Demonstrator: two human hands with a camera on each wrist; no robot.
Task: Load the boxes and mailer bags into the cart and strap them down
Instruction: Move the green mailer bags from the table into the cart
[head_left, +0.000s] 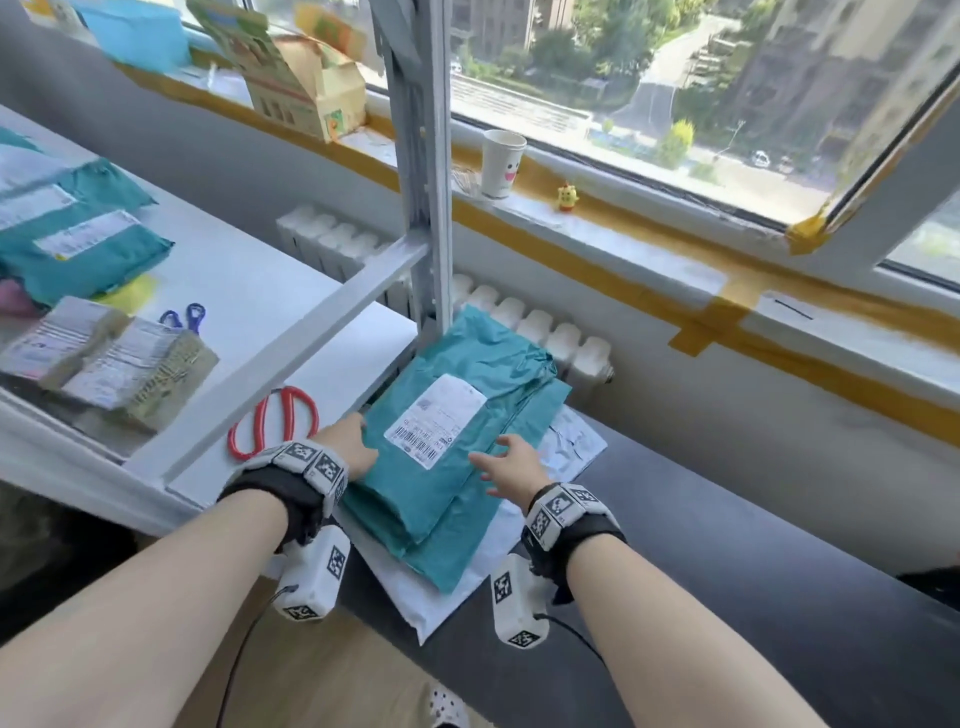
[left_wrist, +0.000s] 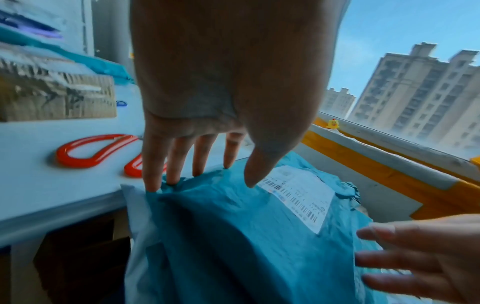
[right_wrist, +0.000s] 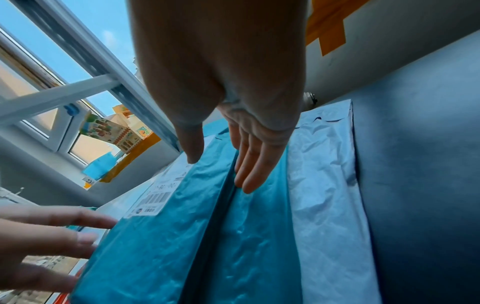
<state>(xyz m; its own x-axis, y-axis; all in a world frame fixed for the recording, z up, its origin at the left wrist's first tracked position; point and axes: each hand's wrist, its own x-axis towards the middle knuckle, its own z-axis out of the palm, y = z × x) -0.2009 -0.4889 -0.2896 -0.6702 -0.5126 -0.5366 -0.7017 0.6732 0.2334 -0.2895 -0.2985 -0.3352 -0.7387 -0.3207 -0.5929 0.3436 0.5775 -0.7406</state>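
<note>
A stack of mailer bags lies on a dark flat surface (head_left: 727, 519) beside the white table. On top is a teal bag (head_left: 447, 410) with a white label, over a second teal bag (head_left: 467, 551) and a white bag (head_left: 571, 447) at the bottom. My left hand (head_left: 353, 441) has straight fingers touching the top bag's left edge (left_wrist: 182, 185). My right hand (head_left: 506, 465) hovers flat over the bag's right side, fingers straight above the fold (right_wrist: 228, 185). More teal bags (head_left: 78, 244) and taped cardboard boxes (head_left: 109, 358) sit on the table at left.
Red-handled scissors (head_left: 275, 421) lie on the white table (head_left: 249, 280) by my left hand, blue-handled scissors (head_left: 189, 317) farther back. A grey metal post (head_left: 415, 156) rises behind the stack. The windowsill holds a paper cup (head_left: 500, 162), a yellow chick toy (head_left: 568, 196) and a carton (head_left: 301, 88). A radiator (head_left: 545, 332) stands below.
</note>
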